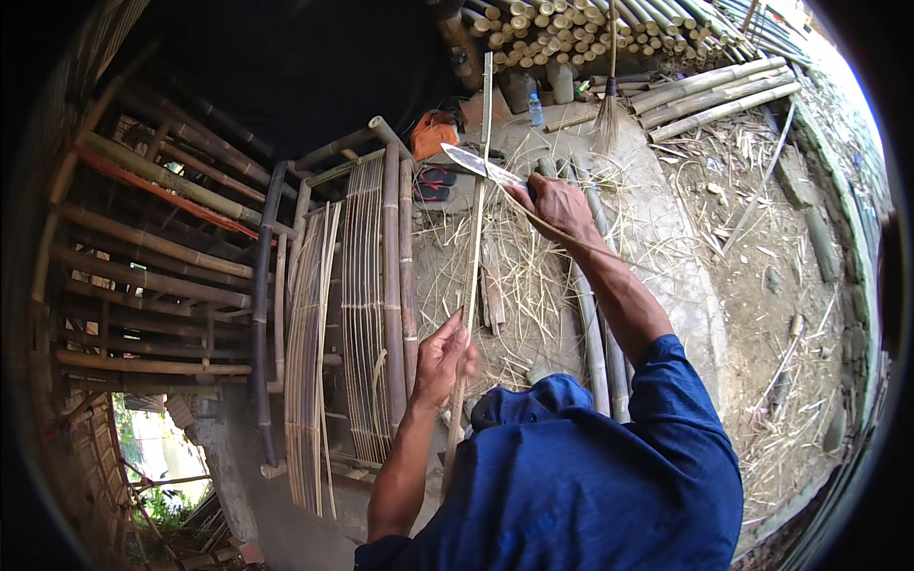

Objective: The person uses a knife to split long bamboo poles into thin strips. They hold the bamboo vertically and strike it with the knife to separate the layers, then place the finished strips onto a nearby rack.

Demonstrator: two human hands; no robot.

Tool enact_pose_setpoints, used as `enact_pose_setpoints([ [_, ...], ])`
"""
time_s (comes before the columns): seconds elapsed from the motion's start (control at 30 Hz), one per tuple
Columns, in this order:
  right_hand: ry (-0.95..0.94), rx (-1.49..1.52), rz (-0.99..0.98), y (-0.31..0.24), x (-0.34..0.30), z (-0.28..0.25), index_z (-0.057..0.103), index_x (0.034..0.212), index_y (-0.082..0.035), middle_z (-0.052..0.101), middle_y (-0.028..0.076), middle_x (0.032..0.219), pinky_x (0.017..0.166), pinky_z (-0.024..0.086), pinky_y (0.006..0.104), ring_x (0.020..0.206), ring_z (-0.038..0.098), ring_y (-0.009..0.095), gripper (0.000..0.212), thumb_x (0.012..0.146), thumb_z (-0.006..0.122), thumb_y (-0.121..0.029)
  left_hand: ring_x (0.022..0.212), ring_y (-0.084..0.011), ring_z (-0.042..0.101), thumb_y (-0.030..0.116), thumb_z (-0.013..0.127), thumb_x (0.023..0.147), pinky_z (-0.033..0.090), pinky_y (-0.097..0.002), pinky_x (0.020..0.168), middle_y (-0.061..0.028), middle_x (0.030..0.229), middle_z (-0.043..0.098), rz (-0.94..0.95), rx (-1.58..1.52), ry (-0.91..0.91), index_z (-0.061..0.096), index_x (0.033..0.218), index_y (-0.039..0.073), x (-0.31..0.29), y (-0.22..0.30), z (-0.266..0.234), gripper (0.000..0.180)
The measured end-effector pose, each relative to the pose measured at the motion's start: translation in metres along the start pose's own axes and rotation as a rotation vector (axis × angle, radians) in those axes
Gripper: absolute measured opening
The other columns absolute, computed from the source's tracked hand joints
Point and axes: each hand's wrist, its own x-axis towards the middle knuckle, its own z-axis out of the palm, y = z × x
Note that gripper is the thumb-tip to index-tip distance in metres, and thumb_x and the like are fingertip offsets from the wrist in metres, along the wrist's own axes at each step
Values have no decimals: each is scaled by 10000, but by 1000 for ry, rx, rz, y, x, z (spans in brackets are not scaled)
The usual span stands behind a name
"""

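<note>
Clasped in the right hand (560,205), towards two o'clock of centre: one knife (497,174), metal blade tapering to a tip aimed at ten o'clock, laid across the bamboo strip. Partly around the same strip, towards six o'clock: the left hand (442,366), fingers half-curled and blurred; firm or loose hold, cannot tell. Between the hands and past both: one long bamboo strip (475,247), long axis twelve o'clock to six, upper end tipped slightly past twelve, lower end beside the blue shirt (590,476). Narrow, near-straight, pale straw-coloured; greyer and mottled above the blade. Beneath, on the ground: loose pale shavings (533,285). At eight o'clock: slatted bamboo panels (309,381). Just before twelve: orange bag (431,133), dark sandals (434,184). Towards one: clear bottle (535,111), stacked bamboo poles (562,29). Between one and two: upright broom (607,124). At two: separate cut poles (719,95).
</note>
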Motion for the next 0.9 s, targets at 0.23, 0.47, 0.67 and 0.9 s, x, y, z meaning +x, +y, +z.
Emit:
enact_pose_setpoints([
  [0.23, -55, -54, -431, 8, -42, 21, 604, 891, -79, 616, 103, 729, 461, 431, 383, 506, 541, 205, 638, 955, 418, -685, 485, -18, 384, 241, 540, 1040, 321, -184, 409, 40, 646, 474, 110, 342, 98, 387, 1498, 23, -19, 20, -11, 530],
  [0.47, 84, -174, -342, 39, -34, 38, 627, 928, -94, 610, 99, 643, 434, 449, 399, 480, 548, 219, 652, 971, 359, -687, 546, -41, 378, 195, 518, 1045, 361, -211, 495, 48, 661, 445, -112, 294, 109, 421, 1485, 29, -93, 34, -13, 480],
  [0.67, 1, 0, 442, 150, 28, -8, 665, 936, -17, 686, 196, 778, 601, 507, 470, 660, 650, 280, 781, 976, 301, -708, 586, -65, 469, 151, 514, 1038, 406, -243, 519, -2, 697, 531, -121, 527, 35, 465, 1444, -8, -169, 43, -31, 439],
  [0.9, -11, 573, 581, 174, 19, 32, 629, 748, -14, 603, 87, 640, 576, 477, 353, 587, 595, 176, 782, 834, 530, -785, 711, -92, 579, 414, 648, 947, 481, -260, 626, -41, 829, 630, 250, 912, 569, 526, 1360, -71, -203, 159, -68, 649],
])
